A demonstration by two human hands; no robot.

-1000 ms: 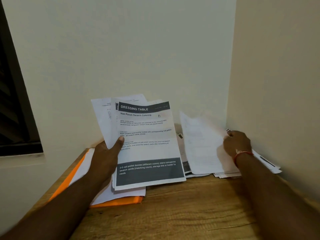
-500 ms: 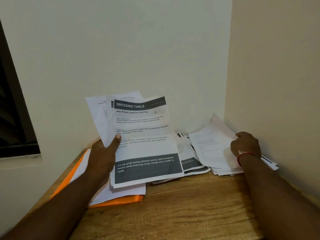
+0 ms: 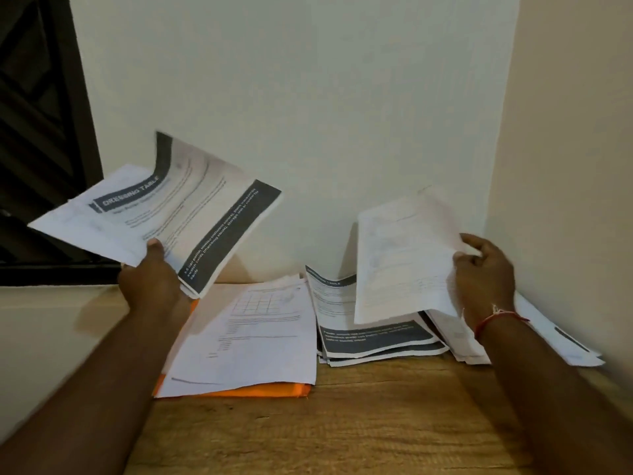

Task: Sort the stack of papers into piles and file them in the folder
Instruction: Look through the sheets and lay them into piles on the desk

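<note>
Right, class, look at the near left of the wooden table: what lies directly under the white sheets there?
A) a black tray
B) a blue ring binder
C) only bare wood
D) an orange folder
D: an orange folder shows as a strip along the near edge beneath the white sheets lying on the wooden table.
</note>
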